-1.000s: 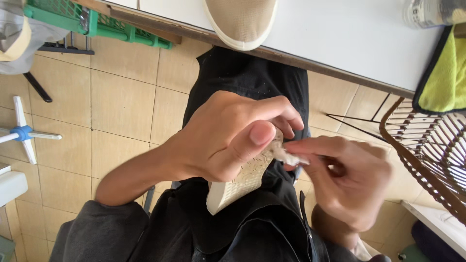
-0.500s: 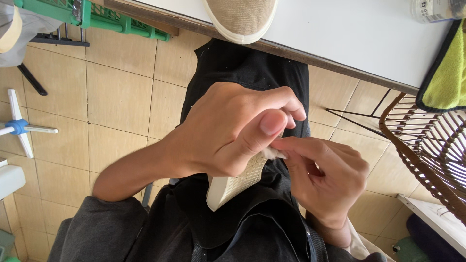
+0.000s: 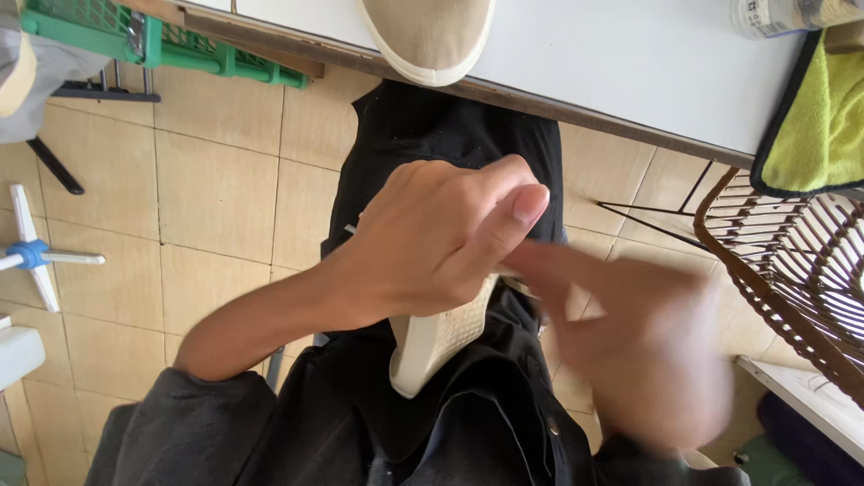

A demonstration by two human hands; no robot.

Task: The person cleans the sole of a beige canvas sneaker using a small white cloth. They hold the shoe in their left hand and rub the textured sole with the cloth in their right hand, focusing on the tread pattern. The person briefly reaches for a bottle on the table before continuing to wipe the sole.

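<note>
Tiled floor (image 3: 216, 189), white table (image 3: 630, 63) edge above | left hand (image 3: 441, 238) clamped on cream shoe (image 3: 441, 337) over lap | right hand (image 3: 639, 351) blurred, grip cannot be told | second shoe (image 3: 427, 36) on table | work judged midway.

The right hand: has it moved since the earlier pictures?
Yes. The right hand, now blurred, has dropped down and away from the white table edge, while the left hand grips the shoe.

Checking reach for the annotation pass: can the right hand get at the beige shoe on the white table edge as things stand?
Probably yes. The right hand is blurred, so whether its grip holds anything is unclear. Nothing stands between it and the beige shoe on the white table. The left hand holds the other shoe, off to one side.
</note>
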